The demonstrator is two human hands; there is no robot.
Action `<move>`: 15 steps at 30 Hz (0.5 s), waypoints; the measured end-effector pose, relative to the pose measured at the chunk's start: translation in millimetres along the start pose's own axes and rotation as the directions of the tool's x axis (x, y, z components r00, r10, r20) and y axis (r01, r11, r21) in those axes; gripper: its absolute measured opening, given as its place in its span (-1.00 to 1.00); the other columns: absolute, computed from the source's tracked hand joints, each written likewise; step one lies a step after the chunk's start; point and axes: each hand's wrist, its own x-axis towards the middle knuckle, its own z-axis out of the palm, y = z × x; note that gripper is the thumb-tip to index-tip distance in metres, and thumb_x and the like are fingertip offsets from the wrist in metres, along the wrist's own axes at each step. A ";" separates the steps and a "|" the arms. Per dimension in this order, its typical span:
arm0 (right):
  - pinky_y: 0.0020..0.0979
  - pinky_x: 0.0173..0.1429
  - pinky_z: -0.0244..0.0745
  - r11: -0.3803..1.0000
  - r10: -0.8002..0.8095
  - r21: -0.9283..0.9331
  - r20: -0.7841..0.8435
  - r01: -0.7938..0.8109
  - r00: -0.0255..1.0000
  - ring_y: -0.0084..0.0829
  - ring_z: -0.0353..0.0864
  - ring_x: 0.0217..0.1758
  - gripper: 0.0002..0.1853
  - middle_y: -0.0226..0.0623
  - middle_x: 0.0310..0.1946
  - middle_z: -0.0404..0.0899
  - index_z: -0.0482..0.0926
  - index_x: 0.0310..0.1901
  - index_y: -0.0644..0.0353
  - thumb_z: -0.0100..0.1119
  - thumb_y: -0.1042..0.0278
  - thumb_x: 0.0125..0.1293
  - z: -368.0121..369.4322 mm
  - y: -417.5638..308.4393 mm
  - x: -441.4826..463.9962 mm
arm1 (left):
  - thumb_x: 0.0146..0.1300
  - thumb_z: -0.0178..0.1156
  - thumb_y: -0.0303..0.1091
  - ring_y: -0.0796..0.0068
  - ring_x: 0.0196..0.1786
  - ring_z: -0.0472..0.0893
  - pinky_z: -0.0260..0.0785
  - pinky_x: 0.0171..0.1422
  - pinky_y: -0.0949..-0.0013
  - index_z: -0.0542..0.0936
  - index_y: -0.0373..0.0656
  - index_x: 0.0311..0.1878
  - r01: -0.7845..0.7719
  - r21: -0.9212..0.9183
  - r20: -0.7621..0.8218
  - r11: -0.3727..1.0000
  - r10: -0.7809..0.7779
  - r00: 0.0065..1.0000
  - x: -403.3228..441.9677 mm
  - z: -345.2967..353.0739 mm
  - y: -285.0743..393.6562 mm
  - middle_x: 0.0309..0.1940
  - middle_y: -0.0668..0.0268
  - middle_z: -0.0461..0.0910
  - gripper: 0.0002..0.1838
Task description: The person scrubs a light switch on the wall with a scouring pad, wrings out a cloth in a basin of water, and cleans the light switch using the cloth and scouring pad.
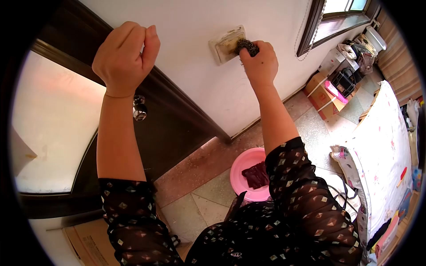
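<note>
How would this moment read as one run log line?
Right hand: holding dark scouring pad against grimy wall plate | Left hand: fist raised near door frame | Pink basin: on floor, dark red cloth inside

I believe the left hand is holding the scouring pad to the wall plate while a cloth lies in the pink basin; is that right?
Not the left hand: the head view shows the right hand holding the scouring pad to the wall plate. The cloth does lie in the pink basin.

Bright window [341,27] light (edges bowed, corners black).
</note>
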 end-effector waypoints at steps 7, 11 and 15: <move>-0.25 -0.21 0.45 0.966 -0.237 -0.107 -0.015 0.234 0.971 -0.28 0.47 -0.14 -0.78 -0.36 -0.33 0.49 0.52 -0.36 0.12 0.26 0.29 -0.08 -1.1 6.9 -0.4 | -0.01 0.27 -0.43 0.57 -0.67 0.32 0.14 -0.64 0.58 0.38 -0.10 -0.67 -0.027 0.049 0.022 0.998 0.026 0.999 0.9 -2.0 -0.6 -0.66 0.49 0.39 -0.74; -0.26 -0.20 0.45 0.955 -0.290 -0.073 0.004 0.289 0.957 -0.27 0.46 -0.14 -0.79 -0.37 -0.34 0.49 0.54 -0.37 0.07 0.27 0.29 -0.10 -4.4 -5.2 -9.9 | 0.00 0.26 -0.43 0.57 -0.67 0.32 0.14 -0.64 0.58 0.38 -0.10 -0.67 -0.008 0.079 0.065 0.997 0.003 0.998 2.4 -3.5 0.9 -0.66 0.49 0.39 -0.74; -0.23 -0.18 0.45 0.948 -0.302 -0.105 -0.003 0.300 0.953 -0.25 0.46 -0.13 -0.80 -0.34 -0.34 0.49 0.54 -0.38 0.08 0.25 0.25 -0.08 1.0 -2.4 -5.0 | 0.00 0.27 -0.42 0.58 -0.67 0.33 0.13 -0.65 0.58 0.38 -0.10 -0.67 -0.021 0.030 0.001 0.999 0.021 1.000 -1.4 1.5 -2.7 -0.67 0.49 0.39 -0.74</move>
